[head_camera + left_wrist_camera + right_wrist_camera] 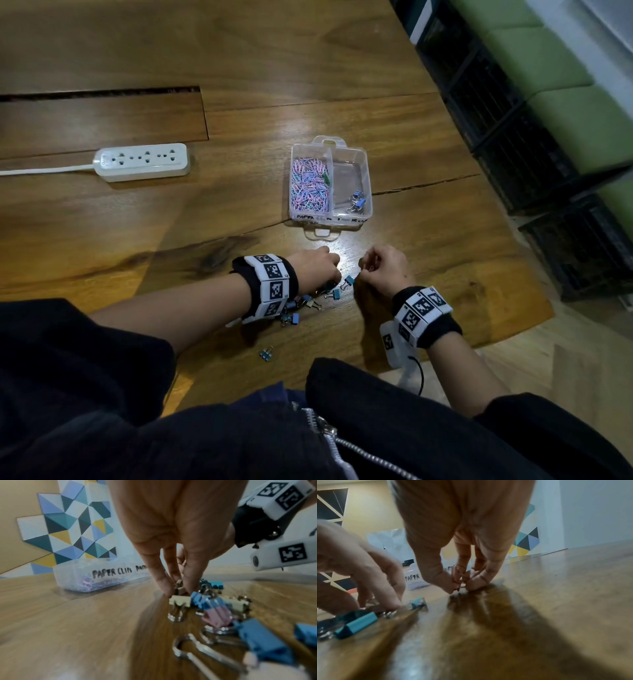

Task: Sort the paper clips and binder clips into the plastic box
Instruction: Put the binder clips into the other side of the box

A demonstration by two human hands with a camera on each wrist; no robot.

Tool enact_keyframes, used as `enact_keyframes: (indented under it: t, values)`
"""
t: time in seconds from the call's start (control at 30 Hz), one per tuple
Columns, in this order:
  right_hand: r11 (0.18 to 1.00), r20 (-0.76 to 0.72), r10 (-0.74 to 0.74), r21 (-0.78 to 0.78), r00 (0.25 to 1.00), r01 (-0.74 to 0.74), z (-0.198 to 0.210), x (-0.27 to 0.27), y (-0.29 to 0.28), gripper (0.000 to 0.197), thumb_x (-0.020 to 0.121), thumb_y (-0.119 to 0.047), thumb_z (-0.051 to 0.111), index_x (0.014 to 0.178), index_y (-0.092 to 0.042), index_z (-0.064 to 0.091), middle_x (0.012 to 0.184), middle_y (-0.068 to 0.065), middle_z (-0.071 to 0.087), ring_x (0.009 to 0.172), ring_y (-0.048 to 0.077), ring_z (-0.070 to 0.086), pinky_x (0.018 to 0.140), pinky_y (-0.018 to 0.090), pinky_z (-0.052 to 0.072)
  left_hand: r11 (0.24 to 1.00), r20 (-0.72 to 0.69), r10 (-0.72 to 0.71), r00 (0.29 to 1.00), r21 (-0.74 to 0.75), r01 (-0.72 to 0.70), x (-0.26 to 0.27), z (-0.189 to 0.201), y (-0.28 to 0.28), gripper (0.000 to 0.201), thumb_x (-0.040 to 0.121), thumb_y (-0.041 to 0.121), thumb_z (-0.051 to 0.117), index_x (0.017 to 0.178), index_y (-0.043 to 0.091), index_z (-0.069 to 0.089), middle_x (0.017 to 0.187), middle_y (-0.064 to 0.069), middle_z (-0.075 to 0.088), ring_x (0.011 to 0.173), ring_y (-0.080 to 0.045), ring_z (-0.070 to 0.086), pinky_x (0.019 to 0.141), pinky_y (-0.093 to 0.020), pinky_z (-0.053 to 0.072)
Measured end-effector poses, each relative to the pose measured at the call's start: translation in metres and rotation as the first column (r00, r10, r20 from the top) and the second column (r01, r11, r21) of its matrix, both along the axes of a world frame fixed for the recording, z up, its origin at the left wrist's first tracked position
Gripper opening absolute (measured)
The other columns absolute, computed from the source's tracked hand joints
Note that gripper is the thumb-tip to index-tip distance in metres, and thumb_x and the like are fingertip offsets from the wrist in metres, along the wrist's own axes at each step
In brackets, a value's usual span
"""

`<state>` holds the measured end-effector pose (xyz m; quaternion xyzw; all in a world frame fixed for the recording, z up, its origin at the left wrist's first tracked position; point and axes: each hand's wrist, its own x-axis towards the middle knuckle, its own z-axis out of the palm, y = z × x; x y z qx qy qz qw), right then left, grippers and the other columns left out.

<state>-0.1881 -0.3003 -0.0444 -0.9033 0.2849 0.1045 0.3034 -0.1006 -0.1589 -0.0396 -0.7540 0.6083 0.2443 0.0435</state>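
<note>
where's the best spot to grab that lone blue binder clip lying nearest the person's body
Probably from above, pinching the blue binder clip across its painted body, finger and thumb on the two flat sides. It lies flat on the table, apart from the pile, with room around it. Its thin wire handles look likelier to swing or slip.

dim warm light, glare on table; wrist views blurred, long shadows, edges warped.

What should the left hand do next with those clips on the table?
Probably lift the beige binder clip that the left hand is pinching and carry it to the plastic box, into its right compartment. A few binder clips already lie there, while the left compartment holds paper clips.
</note>
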Motion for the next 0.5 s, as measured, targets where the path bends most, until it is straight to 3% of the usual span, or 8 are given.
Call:
enact_keyframes:
  t: [0.17,0.33,0.43,0.5]
  values:
    - [0.998,0.016,-0.026,0.055,1.000,0.025,0.003,-0.004,-0.004,0.017,0.074,-0.002,0.065,0.074,-0.018,0.059,0.097,0.006,0.059,0.086,0.018,0.055,0.077,0.025,0.050,1.000,0.007,0.017,1.000,-0.006,-0.017,0.001,0.004,-0.002,0.029,0.089,0.013,0.054,0.117,0.008,0.057,0.114,-0.010,0.058,0.109,-0.024,0.052,0.094,-0.037,0.048]
    - [0.976,0.160,-0.093,0.208,0.983,0.058,0.029,0.017,-0.001,0.016,0.077,-0.002,0.063,0.087,-0.015,0.060,0.083,-0.009,0.051,0.083,0.012,0.052,0.078,0.024,0.048,0.986,-0.068,0.133,0.989,-0.095,-0.140,0.005,0.004,0.005,0.019,0.090,0.012,0.051,0.107,0.008,0.058,0.103,-0.008,0.062,0.093,-0.018,0.055,0.085,-0.027,0.046]
    - [0.985,0.307,-0.113,0.157,0.945,0.066,0.048,0.046,-0.006,0.019,0.081,-0.004,0.060,0.100,-0.007,0.062,0.096,0.001,0.059,0.084,0.011,0.054,0.070,0.016,0.048,0.941,-0.195,0.293,0.936,-0.113,-0.318,0.013,0.011,0.007,0.017,0.088,0.010,0.053,0.104,0.010,0.058,0.101,-0.006,0.062,0.089,-0.016,0.056,0.081,-0.023,0.047]
    - [0.984,0.360,-0.136,0.156,0.923,0.084,0.056,0.060,-0.010,0.025,0.082,-0.008,0.061,0.107,-0.004,0.060,0.108,0.009,0.062,0.089,0.013,0.057,0.074,0.017,0.048,0.887,-0.289,0.400,0.870,-0.118,-0.447,0.019,0.020,0.005,0.018,0.085,0.008,0.056,0.104,0.009,0.058,0.102,-0.005,0.062,0.090,-0.017,0.059,0.081,-0.024,0.051]
